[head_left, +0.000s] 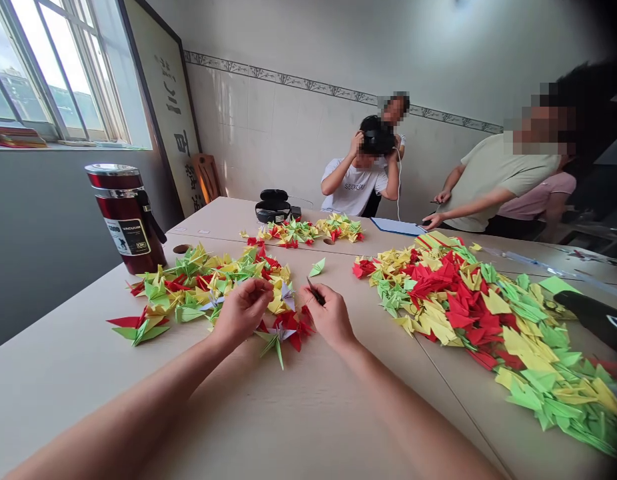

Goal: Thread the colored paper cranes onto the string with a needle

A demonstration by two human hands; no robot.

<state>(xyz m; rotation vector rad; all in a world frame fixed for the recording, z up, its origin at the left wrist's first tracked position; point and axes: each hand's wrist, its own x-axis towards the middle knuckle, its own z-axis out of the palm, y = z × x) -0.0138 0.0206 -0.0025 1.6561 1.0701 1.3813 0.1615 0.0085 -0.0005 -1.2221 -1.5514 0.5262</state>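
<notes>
My left hand (243,307) is closed in a pinch above the table; whatever its fingertips hold, if anything, is too small to make out. Across a small gap, my right hand (333,313) grips a thin, dark, pointed tool (315,293), its tip slanting up and left. Folded paper cranes (188,283) in red, yellow and green lie loosely around and beyond my left hand. Below and between the hands rest a pale purple crane (277,333) and a red one (299,328). A single light green crane (317,267) lies just past my right fingers.
A large heap of paper cranes (468,300) covers the right side. A red vacuum flask (126,223) stands at left. Farther back are another crane pile (298,232), a black case (272,207) and a blue-edged clipboard (398,227). Several people (356,183) are across the table (228,413).
</notes>
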